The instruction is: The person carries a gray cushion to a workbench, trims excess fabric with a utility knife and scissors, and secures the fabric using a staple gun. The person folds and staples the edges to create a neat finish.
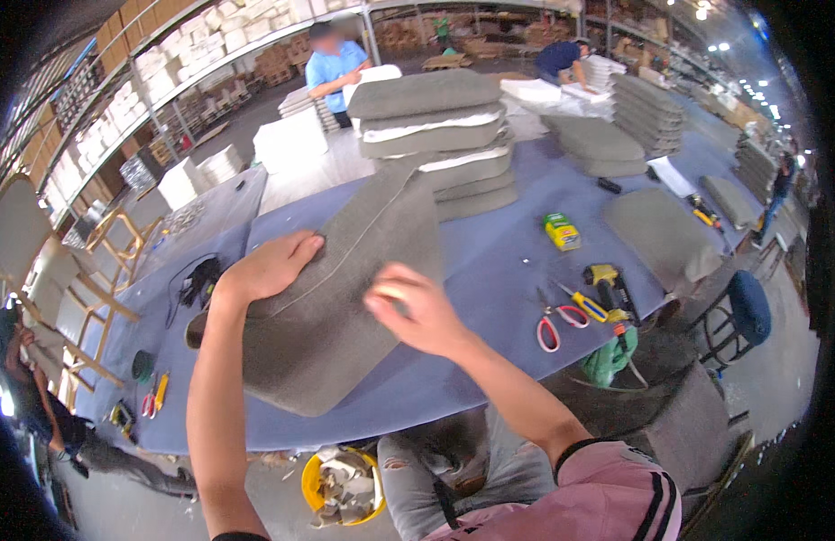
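Note:
A grey upholstered panel (336, 261) with a pale seam line along it lies slantwise on the blue-covered table in front of me. My left hand (271, 263) rests on the panel's left side, its fingers stretched out flat over the fabric. Over the right part of the panel is my right hand (416, 308), its fingers curled together and slightly blurred. Something small and yellowish seems to be at its fingertips, but I cannot make out what. Right behind the panel stands a stack of grey cushions (426, 95) with white layers between them.
Red-handled scissors (548, 332), a yellow screwdriver (584, 304), a staple gun (609, 287) and a yellow-green box (562, 231) lie to the right. Left are dark cords (199, 284) and a yellow cutter (160, 389). Below stands a yellow scrap bucket (311, 487). Other people work beyond.

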The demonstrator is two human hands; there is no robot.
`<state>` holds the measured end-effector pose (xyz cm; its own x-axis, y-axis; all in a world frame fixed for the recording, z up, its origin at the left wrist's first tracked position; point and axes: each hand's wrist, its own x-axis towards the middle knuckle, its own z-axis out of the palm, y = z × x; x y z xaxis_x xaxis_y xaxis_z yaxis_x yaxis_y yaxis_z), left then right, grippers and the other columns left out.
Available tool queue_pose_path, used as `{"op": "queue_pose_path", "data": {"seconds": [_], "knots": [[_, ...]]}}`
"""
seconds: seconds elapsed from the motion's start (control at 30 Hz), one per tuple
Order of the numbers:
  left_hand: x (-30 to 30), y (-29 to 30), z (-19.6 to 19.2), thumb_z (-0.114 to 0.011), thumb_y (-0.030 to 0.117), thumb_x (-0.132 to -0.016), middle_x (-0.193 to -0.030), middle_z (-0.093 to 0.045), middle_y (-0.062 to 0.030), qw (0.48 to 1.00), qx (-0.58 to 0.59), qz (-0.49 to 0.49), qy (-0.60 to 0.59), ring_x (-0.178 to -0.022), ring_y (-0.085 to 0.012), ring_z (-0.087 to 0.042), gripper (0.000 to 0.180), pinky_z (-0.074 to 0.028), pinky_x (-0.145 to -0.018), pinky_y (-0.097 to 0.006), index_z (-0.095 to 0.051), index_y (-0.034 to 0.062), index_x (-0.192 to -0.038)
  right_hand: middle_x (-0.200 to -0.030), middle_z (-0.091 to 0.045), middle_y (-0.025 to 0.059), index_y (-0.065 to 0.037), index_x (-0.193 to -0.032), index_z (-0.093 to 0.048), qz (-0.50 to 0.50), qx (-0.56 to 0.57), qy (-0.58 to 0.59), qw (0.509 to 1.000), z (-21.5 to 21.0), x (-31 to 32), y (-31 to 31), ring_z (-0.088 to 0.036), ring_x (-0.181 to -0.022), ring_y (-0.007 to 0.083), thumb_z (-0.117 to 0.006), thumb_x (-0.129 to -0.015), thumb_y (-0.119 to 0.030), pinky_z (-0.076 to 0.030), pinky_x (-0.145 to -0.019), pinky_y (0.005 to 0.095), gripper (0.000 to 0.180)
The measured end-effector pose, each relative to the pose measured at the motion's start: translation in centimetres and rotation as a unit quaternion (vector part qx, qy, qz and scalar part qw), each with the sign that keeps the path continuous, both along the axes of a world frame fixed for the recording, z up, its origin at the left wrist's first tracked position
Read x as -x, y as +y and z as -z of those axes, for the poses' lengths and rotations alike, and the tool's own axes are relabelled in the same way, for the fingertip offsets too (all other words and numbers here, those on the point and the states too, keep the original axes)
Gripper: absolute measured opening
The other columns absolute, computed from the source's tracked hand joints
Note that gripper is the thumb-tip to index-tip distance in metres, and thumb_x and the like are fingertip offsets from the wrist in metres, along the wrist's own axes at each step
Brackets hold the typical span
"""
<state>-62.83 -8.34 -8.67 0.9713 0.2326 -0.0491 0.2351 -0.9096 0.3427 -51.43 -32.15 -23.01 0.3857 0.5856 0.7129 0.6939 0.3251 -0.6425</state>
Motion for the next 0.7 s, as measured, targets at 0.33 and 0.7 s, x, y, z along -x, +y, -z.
{"op": "queue_pose_path", "data": {"seconds": [0.33,0.7], "knots": [[0.1,-1.7,0.9,-0.044,0.045,-0.117,-0.157,-0.061,-0.0271,0.995,-0.042,0.059,-0.067,-0.145,-0.0463,-0.058,0.062,-0.046,-0.122,-0.048,-0.048,0.0072,-0.166,-0.139,-0.065,0.0247,-0.016,-0.162,-0.049,0.631,0.474,0.02,0.614,24.9,-27.0,-35.3,-0.063,-0.13,0.0464,-0.079,-0.096,-0.036,-0.057,-0.103,0.0597,0.075],[2.1,-7.4,0.0,-0.051,0.043,-0.115,-0.143,-0.069,-0.0308,0.996,-0.082,-0.021,0.011,-0.129,-0.0498,-0.068,0.064,-0.053,-0.11,-0.054,-0.045,0.0064,-0.166,-0.098,-0.079,0.02,0.002,-0.135,-0.061,0.362,0.38,0.159,0.836,6.1,-24.8,-31.1,-0.078,-0.075,0.0259,-0.075,-0.098,-0.022,-0.062,-0.068,0.0425,0.046]]}}
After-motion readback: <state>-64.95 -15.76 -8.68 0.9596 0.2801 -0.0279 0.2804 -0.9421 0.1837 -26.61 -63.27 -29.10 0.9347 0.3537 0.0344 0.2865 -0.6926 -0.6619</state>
